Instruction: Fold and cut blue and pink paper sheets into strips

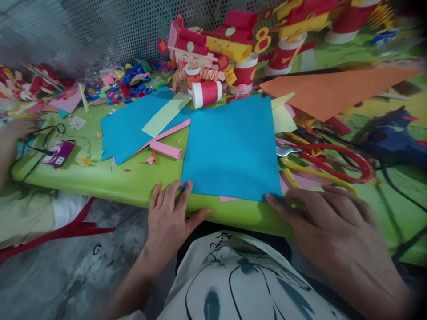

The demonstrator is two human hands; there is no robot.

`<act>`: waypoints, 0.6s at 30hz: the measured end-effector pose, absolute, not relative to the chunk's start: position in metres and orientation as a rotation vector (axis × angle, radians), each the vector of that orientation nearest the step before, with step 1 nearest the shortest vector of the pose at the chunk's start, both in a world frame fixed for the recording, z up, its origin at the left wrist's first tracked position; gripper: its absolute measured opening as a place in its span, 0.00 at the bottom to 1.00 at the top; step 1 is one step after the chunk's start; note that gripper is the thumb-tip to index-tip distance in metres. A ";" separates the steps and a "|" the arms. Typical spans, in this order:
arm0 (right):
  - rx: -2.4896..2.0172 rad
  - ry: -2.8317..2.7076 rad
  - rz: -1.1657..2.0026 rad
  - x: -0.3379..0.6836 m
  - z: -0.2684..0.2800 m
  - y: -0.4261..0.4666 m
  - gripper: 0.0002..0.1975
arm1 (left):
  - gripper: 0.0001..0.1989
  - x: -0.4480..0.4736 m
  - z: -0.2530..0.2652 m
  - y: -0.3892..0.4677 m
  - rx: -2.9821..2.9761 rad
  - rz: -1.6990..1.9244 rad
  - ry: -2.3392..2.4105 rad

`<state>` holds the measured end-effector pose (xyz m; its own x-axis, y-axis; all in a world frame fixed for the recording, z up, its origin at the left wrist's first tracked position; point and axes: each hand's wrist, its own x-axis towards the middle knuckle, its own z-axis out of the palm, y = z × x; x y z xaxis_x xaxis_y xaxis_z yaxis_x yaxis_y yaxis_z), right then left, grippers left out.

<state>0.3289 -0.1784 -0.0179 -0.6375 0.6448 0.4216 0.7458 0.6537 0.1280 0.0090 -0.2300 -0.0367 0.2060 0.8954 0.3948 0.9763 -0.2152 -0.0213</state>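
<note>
A blue sheet of paper (pixel 231 146) lies flat at the near edge of the green table. My left hand (pixel 170 211) has its fingers stretched out, with the index fingertip touching the sheet's near left corner. At the near right corner rests the index finger of my right hand (pixel 328 222); its other fingers reach over the table edge, partly blurred. Neither hand grips anything that I can see. Scissors with red handles (pixel 336 162) lie just right of the sheet. Left of it are more blue paper (pixel 130 124), a pale green strip (pixel 168 114) and a rolled pink piece of paper (pixel 166 150).
A red and white paper cup (pixel 207 94) lies on its side behind the sheet. Paper-cup figures (pixel 287 51) stand along the back. Orange paper (pixel 336 91) lies at the right. At the left are a purple box (pixel 58 153) with a black cable and another person's hand (pixel 22 126).
</note>
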 end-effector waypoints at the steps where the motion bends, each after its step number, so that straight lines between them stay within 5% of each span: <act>1: -1.091 -2.530 -0.419 0.327 -0.017 -0.179 0.20 | 0.28 0.006 -0.036 -0.230 -2.242 -0.438 -1.763; 8: -1.119 -2.419 -0.293 0.331 -0.019 -0.181 0.12 | 0.24 -0.009 -0.030 -0.228 -2.354 -0.467 -1.608; 18: -1.208 -2.173 -0.277 0.334 -0.012 -0.200 0.25 | 0.24 -0.006 -0.030 -0.225 -2.353 -0.469 -1.503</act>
<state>0.3345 -0.2004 -0.0122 -0.3820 0.6895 0.6153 0.8220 0.5578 -0.1147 -0.0062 -0.2254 -0.0303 0.3961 0.8108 0.4308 0.9120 -0.4018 -0.0823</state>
